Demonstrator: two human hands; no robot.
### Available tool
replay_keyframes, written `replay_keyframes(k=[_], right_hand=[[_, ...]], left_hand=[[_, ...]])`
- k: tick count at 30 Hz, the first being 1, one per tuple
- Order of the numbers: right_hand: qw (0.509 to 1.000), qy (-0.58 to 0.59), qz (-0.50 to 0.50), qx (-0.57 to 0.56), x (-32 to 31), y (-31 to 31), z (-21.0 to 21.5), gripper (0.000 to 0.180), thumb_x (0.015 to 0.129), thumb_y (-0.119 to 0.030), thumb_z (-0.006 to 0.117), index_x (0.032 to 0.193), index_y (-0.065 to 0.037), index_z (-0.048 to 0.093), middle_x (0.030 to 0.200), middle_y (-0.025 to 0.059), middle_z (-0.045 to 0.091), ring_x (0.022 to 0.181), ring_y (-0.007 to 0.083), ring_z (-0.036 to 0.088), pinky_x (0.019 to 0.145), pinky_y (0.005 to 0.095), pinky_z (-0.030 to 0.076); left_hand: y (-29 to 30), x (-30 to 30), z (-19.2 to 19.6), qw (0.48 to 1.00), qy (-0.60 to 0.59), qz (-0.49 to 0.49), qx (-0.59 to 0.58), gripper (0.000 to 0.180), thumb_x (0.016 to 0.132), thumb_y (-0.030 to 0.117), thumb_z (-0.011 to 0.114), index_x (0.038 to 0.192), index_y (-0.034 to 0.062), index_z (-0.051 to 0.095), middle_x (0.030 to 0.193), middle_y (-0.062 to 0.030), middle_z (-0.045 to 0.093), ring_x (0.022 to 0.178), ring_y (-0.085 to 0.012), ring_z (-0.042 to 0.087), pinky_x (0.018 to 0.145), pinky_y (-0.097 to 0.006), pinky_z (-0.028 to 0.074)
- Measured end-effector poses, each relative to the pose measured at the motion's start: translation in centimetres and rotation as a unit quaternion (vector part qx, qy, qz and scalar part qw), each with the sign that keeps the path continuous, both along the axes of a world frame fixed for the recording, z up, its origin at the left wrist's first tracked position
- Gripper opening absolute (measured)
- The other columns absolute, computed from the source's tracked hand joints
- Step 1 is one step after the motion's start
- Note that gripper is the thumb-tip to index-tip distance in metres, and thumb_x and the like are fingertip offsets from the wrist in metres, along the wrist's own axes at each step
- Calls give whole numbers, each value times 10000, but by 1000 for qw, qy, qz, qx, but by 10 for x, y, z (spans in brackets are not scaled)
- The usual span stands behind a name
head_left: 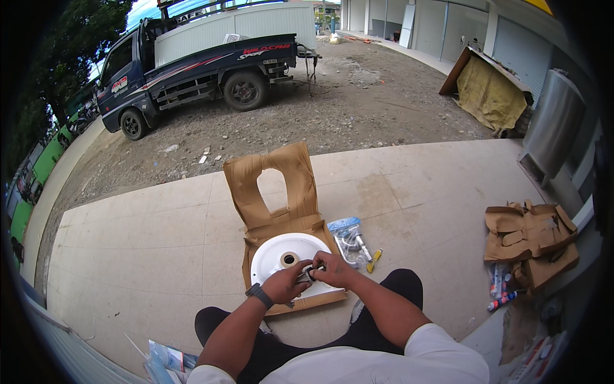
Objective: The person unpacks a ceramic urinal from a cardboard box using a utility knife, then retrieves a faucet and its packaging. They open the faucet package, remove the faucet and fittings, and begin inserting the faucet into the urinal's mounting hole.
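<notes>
Both forearms come in from the lower edge over a white shirt and dark trousers, knees spread on the concrete floor [160, 237]. Left hand [286, 285], a dark watch [259, 295] on its wrist, and right hand [332, 269] meet over the near rim of a white basin [275, 253], each grip closed on a small metal fitting [309, 274] pinched between the fingertips (its exact form is too small to tell). Basin lies flat in an opened cardboard box [281, 192], whose flap stands up behind it with a rounded cut-out; the drain hole [289, 259] shows just beyond the hands. Just right of the box lies a clear plastic bag of small parts [348, 237], and beside that a yellow-handled tool [374, 259] rests on the floor. Further right, well apart, sits a heap of torn cardboard [531, 240] with some tubes [502, 297] next to it. More clear plastic wrapping [167, 360] lies at the lower left, near the left knee. Beyond the concrete, gravel ground carries a dark blue pickup truck [192, 73] with a white canopy. At upper right, a yellow sheet drapes over a leaning board [489, 89] before a row of shutters, and a tall metal cylinder [553, 125] stands near the wall.
</notes>
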State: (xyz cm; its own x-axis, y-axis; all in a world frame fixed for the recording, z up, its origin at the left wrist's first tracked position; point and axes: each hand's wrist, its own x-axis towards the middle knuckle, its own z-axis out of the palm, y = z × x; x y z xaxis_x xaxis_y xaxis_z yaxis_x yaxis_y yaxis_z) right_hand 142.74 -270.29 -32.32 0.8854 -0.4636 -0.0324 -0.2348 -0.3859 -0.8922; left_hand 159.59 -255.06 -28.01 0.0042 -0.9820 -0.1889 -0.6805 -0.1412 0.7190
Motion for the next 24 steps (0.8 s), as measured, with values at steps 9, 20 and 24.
replay_keyframes(k=[9,20,24], right_hand=[[987,-29,1,160,2,-10,-14,254,872,-144,709,1070,-22,609,965,69,667,781,135,659,686,299,533],[974,39,75,211,-3,-14,-6,389,857,-250,798,1139,-72,599,1000,41,668,838,119,668,634,278,524],[952,-2,61,300,-3,-15,-7,353,877,-190,759,1174,-80,603,1016,39,667,859,120,674,633,273,529]], left_hand=[[1,4,2,999,-32,-8,-43,620,906,197,752,1459,112,484,1240,-207,698,1125,-392,679,963,-452,541],[5,5,-4,996,-38,-38,-67,497,916,226,727,1355,111,526,1140,-181,713,1023,-382,703,863,-470,560],[4,5,0,1000,6,2,14,547,905,216,763,1367,89,500,1179,-236,702,1093,-416,686,926,-468,546]])
